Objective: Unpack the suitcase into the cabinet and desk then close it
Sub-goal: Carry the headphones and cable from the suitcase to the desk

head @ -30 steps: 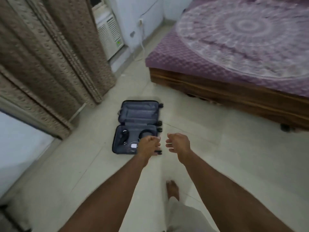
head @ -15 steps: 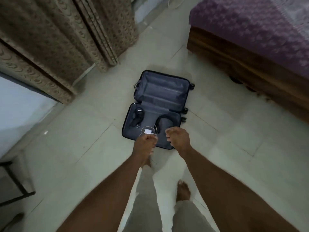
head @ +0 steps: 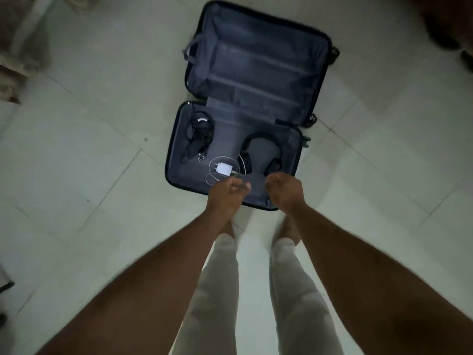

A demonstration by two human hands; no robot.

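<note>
A dark suitcase (head: 256,60) lies open flat on the tiled floor, its lid half bare. The near half holds a black coiled cable (head: 201,134) at the left. A white charger (head: 224,169) with its thin white cord sits in the middle, and black headphones (head: 261,138) lie to the right. My left hand (head: 226,194) hovers over the near rim just below the charger's cord, fingers loosely curled, holding nothing. My right hand (head: 284,190) hovers beside it, below the headphones, also loosely curled and holding nothing.
Patterned curtain (head: 15,47) hangs at the top left. The dark wooden bed frame (head: 448,21) fills the top right corner. A dark object (head: 5,285) pokes in at the left edge. My legs in light trousers (head: 256,290) stand just short of the suitcase.
I have walked up to the suitcase and the view has tipped down over it. Both hands now hang over its near half instead of short of it.
</note>
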